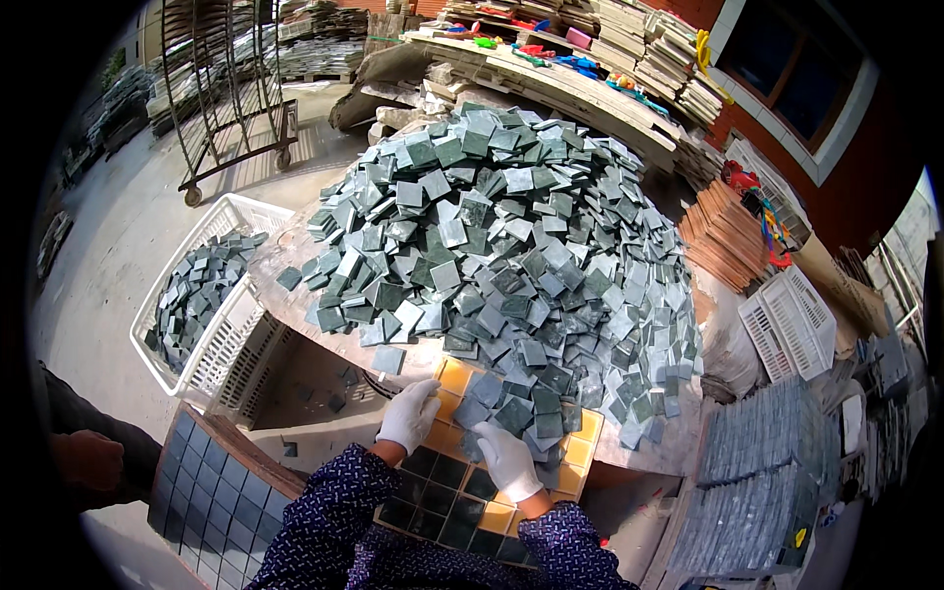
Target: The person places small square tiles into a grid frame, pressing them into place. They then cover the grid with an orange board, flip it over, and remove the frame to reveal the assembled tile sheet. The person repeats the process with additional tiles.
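Note:
A yellow grid tray point(580, 450) lies in front of me, with dark square stone tiles point(433, 497) set in many of its cells nearest me. Loose green-grey stone tiles point(536, 408) cover part of its far side, spilling from a large heap point(492, 236). My left hand point(406, 418), in a white glove, is at the tray's left edge, fingers stretched out and holding no visible tile. Over the middle of the tray, my gloved right hand point(506, 462) has its fingertips closed at a grey tile point(472, 447), partly hidden by the hand.
The heap rests on a worktable point(295, 280). At left are a white crate point(221, 349) of tiles, a tile-filled panel point(211, 487) and another person's hand point(88, 459). Stacked tile sheets point(752, 482) and a white crate point(792, 320) stand right. A wheeled rack point(231, 108) is behind.

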`<state>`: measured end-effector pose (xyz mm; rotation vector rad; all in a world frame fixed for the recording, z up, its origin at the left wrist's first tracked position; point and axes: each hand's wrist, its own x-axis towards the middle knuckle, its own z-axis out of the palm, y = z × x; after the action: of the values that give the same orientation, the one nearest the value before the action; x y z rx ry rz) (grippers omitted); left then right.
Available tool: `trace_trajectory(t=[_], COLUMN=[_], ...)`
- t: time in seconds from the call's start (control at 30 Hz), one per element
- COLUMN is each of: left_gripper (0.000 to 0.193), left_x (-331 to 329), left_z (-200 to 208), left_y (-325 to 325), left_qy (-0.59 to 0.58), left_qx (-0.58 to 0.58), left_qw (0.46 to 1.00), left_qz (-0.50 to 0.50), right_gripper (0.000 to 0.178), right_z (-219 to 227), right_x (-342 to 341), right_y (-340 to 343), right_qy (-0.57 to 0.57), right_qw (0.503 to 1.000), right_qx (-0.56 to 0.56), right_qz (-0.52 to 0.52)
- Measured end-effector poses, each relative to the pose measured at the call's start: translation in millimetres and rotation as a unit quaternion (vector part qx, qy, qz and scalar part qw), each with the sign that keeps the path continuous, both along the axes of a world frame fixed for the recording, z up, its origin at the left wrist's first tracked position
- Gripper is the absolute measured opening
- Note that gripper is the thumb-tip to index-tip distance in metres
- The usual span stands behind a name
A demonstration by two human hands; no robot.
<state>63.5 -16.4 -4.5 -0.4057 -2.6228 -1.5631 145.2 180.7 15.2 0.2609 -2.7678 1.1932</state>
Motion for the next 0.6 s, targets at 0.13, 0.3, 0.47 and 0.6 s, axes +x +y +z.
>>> trace_trajectory(t=[0.13, 0.3, 0.47, 0.6], left_gripper=[0.026, 0.027, 0.032, 0.039], left_x=[21, 65, 94, 126], left_z=[1, 3, 16, 11], left_y=[-20, -30, -15, 27], left_qy=[-0.051, 0.027, 0.172, 0.216], left_qx=[0.036, -0.037, -0.123, -0.134], left_qw=[0.998, 0.999, 0.970, 0.934], left_qz=[0.033, 0.001, -0.119, -0.251], right_gripper=[0.024, 0.025, 0.024, 0.032], right_z=[-13, -13, 10, 16], right_x=[-4, 4, -16, -37], right_y=[-9, -18, -2, -3], right_qy=[0.007, -0.001, 0.011, 0.022], right_qw=[1.000, 0.998, 0.997, 0.983], right_qx=[0.027, 0.059, 0.062, 0.173], right_qz=[-0.007, -0.009, -0.039, -0.061])
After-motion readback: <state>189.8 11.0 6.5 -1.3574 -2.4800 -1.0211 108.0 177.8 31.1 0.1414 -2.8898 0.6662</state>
